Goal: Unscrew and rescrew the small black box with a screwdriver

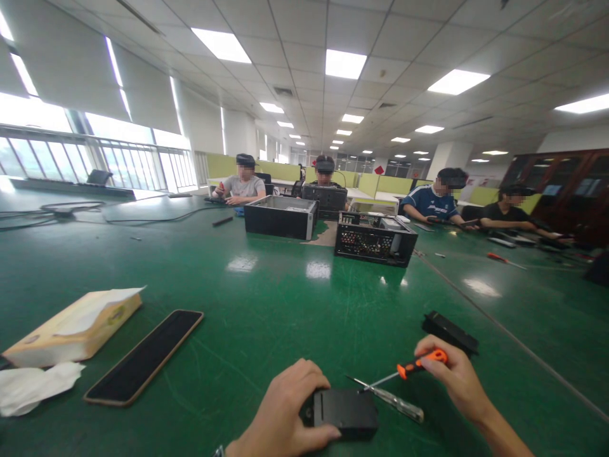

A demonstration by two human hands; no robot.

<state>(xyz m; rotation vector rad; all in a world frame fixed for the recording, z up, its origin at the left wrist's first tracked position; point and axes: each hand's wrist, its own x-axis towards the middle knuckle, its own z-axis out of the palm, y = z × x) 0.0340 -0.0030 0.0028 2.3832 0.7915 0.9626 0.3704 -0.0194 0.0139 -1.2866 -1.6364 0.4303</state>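
Near the front edge of the view, my left hand point(290, 409) grips the left end of a small black box-shaped part point(349, 409) on the green table. My right hand point(451, 374) holds a screwdriver point(419, 364) with an orange and black handle, its shaft slanting down to the left. The tip meets the box's upper right edge, or lies just above it; I cannot tell which. Beside the box lies a second screwdriver with a clear handle point(402, 405), partly under the first one's shaft. Behind my right hand sits another black part point(450, 331).
A tissue pack point(76, 324), a crumpled tissue point(35, 387) and a phone point(147, 355) lie at left. Farther back stand two black computer cases point(276, 219) point(373, 240). Several people sit along the far side. Another orange-handled screwdriver point(497, 257) is at right; cables point(71, 209) lie far left.
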